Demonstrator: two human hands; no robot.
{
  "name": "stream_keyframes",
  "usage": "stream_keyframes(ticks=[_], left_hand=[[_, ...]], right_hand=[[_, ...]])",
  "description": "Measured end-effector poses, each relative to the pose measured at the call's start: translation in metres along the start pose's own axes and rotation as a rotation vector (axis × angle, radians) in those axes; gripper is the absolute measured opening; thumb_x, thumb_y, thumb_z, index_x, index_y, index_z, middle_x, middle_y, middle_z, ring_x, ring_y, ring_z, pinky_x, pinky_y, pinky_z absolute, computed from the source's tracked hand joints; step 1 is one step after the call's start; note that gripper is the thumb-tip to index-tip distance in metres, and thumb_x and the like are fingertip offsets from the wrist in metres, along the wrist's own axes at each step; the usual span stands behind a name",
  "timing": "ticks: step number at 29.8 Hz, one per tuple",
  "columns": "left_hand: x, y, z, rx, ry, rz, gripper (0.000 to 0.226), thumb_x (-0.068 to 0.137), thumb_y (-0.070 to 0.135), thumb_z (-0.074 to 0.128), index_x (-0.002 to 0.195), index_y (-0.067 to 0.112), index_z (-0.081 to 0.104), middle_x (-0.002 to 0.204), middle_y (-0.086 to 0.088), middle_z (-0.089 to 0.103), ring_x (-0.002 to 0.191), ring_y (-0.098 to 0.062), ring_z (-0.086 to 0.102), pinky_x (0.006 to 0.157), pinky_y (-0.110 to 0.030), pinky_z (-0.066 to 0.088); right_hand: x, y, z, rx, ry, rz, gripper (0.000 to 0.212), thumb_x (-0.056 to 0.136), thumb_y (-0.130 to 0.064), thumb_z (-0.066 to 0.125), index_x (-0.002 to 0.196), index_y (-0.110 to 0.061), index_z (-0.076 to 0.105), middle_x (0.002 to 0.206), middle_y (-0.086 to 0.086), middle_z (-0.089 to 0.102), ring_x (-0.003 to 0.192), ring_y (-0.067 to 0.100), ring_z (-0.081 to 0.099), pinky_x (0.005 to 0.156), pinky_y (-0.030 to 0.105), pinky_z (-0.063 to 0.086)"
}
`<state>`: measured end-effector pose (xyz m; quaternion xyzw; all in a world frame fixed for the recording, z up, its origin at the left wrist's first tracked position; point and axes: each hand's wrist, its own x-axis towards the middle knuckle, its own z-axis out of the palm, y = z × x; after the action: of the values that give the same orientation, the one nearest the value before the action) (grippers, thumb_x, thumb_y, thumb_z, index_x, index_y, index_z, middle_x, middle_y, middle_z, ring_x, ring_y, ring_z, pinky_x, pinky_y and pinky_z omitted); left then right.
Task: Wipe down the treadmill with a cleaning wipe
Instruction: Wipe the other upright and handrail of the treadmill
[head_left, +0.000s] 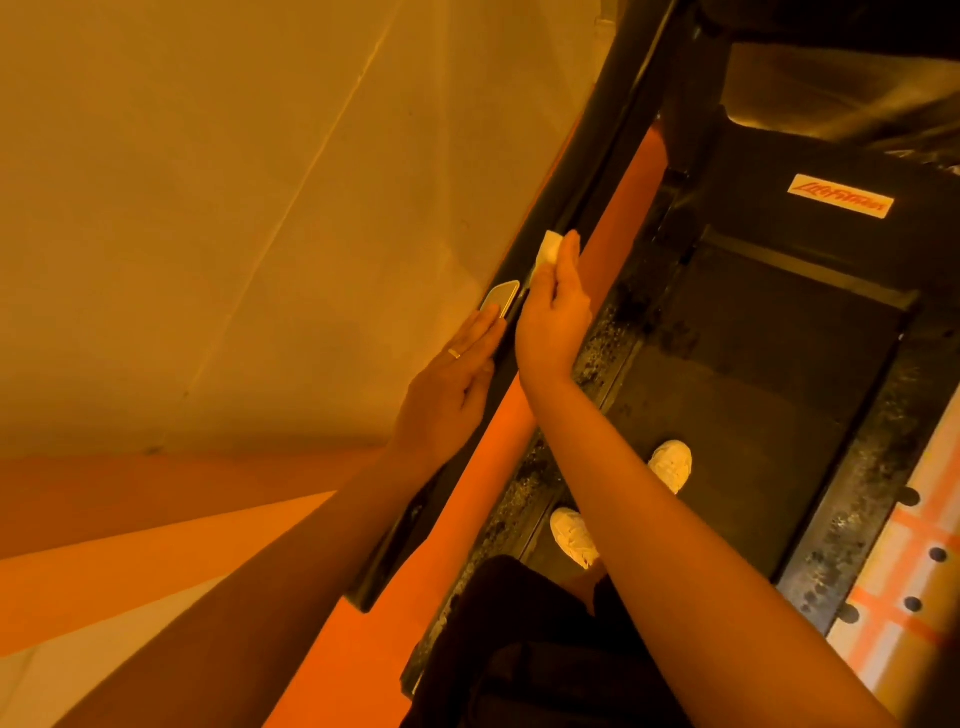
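Wipe (550, 248), small, white and folded, sits pinched in the right hand (553, 317), pressed on the treadmill's long black handrail (592, 171). Left hand (452, 389) lies flat alongside, fingers straight, tips touching a silvery sensor pad (501, 300). White shoes (672, 465) stand on the dark belt (753, 389).
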<state>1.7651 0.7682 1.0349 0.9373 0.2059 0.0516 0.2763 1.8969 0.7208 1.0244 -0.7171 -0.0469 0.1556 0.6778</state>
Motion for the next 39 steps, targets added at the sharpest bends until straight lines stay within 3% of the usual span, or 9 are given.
stream_keyframes(ticks=[2,5,9,20,24,28,34,39], left_hand=[[-0.019,-0.006,-0.004,0.0,-0.044,0.005,0.049,0.106,0.017,0.038,0.154,0.013,0.032,0.162,-0.002,0.028,0.153,-0.018,0.022,0.123,-0.034,0.022],[-0.06,-0.014,-0.007,0.011,-0.087,0.008,0.051,0.106,0.02,0.034,0.156,0.009,0.026,0.165,-0.005,0.022,0.154,-0.022,0.016,0.125,-0.036,0.018],[-0.073,-0.015,-0.006,0.016,-0.073,-0.009,0.051,0.107,0.018,0.035,0.156,0.009,0.025,0.165,-0.004,0.022,0.154,-0.021,0.015,0.125,-0.033,0.016],[-0.095,-0.021,-0.012,-0.007,-0.041,0.01,0.05,0.106,0.013,0.039,0.155,0.01,0.031,0.164,-0.003,0.023,0.154,-0.017,0.016,0.123,-0.023,0.013],[-0.117,-0.025,-0.008,0.0,-0.006,0.019,0.049,0.106,0.012,0.039,0.154,0.008,0.031,0.164,-0.007,0.024,0.154,-0.022,0.018,0.124,-0.027,0.014],[-0.117,-0.024,-0.006,0.03,0.018,0.034,0.049,0.106,0.015,0.036,0.154,0.007,0.032,0.163,-0.008,0.026,0.153,-0.025,0.022,0.124,-0.031,0.019],[-0.116,-0.024,-0.009,0.057,0.009,0.018,0.048,0.106,0.017,0.038,0.154,0.01,0.035,0.163,-0.004,0.026,0.153,-0.015,0.019,0.122,-0.024,0.018],[-0.113,-0.026,-0.007,0.083,0.021,0.016,0.048,0.106,0.02,0.038,0.154,0.013,0.035,0.163,-0.002,0.027,0.152,-0.013,0.02,0.122,-0.023,0.018]], right_hand=[[0.008,-0.002,-0.001,-0.015,0.002,-0.014,0.047,0.108,-0.011,0.04,0.152,0.004,0.035,0.158,0.021,0.035,0.144,0.033,0.04,0.104,0.003,0.031],[0.007,-0.002,0.003,0.003,0.011,-0.011,0.048,0.107,-0.012,0.039,0.152,0.005,0.032,0.158,0.022,0.035,0.143,0.036,0.041,0.107,0.014,0.035],[-0.028,0.007,0.008,0.007,0.018,-0.058,0.047,0.108,-0.009,0.041,0.152,0.006,0.032,0.159,0.022,0.031,0.149,0.03,0.031,0.104,-0.004,0.02],[-0.025,0.011,0.008,-0.053,0.021,-0.067,0.048,0.108,-0.011,0.039,0.153,0.004,0.032,0.16,0.021,0.032,0.148,0.031,0.032,0.1,-0.007,0.018],[-0.058,0.02,0.013,-0.075,0.006,-0.137,0.048,0.108,-0.011,0.039,0.152,0.004,0.032,0.161,0.022,0.028,0.15,0.03,0.028,0.104,-0.005,0.015],[-0.058,0.019,0.012,-0.073,0.0,-0.093,0.047,0.108,-0.009,0.039,0.152,0.004,0.032,0.161,0.021,0.028,0.15,0.028,0.028,0.101,-0.006,0.015],[-0.068,0.018,0.01,-0.04,-0.015,-0.083,0.048,0.108,-0.009,0.039,0.153,0.003,0.03,0.162,0.02,0.026,0.152,0.026,0.024,0.102,-0.006,0.014],[-0.104,0.031,0.002,-0.063,-0.126,-0.109,0.05,0.109,-0.011,0.039,0.155,0.002,0.026,0.163,0.018,0.023,0.152,0.023,0.02,0.105,-0.004,0.014]])
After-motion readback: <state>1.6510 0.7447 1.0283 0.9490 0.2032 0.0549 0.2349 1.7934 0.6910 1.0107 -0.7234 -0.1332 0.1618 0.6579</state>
